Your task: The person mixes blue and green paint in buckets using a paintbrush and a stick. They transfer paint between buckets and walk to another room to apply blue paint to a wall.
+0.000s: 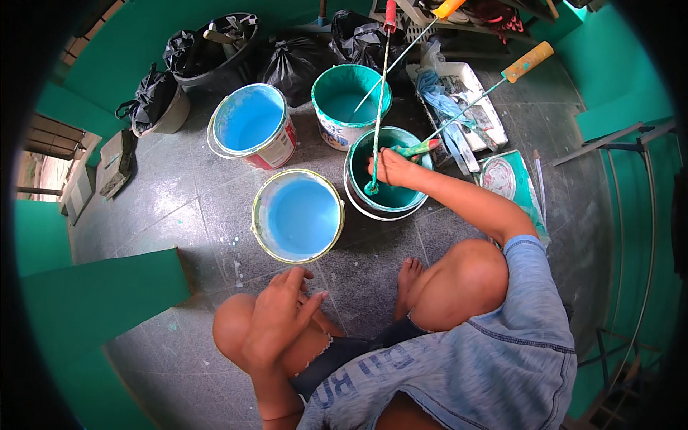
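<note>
My right hand reaches into the dark green-teal paint bucket, fingers curled beside a paint-coated rod with red handle; what they grip is unclear. A green-stained brush and an orange-handled roller lean there too. My left hand hangs loosely above my knee, empty, fingers bent but apart, near a bucket of pale blue liquid. Behind stand another light-blue bucket and a teal bucket holding a yellow-handled roller.
A white tray with blue cloth and a painted lid lie right. Black bags and bins line the back. A green ledge juts in from the left; a metal frame stands at the right wall.
</note>
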Motion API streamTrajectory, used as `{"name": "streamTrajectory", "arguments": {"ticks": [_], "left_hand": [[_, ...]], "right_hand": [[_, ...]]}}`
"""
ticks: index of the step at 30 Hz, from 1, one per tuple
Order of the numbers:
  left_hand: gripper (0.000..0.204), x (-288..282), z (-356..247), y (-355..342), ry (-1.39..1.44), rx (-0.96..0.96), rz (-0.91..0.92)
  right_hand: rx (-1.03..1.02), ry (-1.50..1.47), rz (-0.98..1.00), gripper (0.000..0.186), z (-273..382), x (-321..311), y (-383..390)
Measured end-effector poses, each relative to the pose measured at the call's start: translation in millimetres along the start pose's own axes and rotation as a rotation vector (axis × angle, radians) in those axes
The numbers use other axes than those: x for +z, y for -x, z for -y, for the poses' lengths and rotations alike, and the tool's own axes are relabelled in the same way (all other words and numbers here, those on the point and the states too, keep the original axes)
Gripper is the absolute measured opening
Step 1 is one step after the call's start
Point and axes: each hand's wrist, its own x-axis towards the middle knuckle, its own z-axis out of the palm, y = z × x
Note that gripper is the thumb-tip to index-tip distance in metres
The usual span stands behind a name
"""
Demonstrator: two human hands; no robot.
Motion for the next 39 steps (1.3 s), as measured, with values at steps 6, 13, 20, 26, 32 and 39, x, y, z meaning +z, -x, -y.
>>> {"name": "streamTrajectory", "arguments": {"ticks": [6, 13, 20, 26, 32, 39], "left_hand": [[0.033, -3, 2, 8, -0.029, -0.038, -0.002], [0.033, 0, -1, -1, -0.034, 0.025, 0.006], [0.033, -1, 0, 5, -0.046, 0.026, -0.012], [0.033, -1, 0, 5, -0.011, 0.001, -0.015], [0.031, -1, 1, 7, -0.041, 0.034, -0.045], [0.031, -3, -3, 5, -0.026, 0.018, -0.020]], "right_hand": [[-0.265, -0.191, -0.141, 0.018, -10, -59, 12], [-0.235, 0.042, 0.014, 0.010, -5, -26, 29], [-0.067, -0.268, 0.172, 0.017, -17, -59, 37], [0.268, -0.462, 0.346, 0.030, -46, -121, 43], [0.406, -0.460, 0.336, 0.052, -40, -114, 44], [0.310, 0.444, 0.375, 0.050, 27, -58, 28]]}}
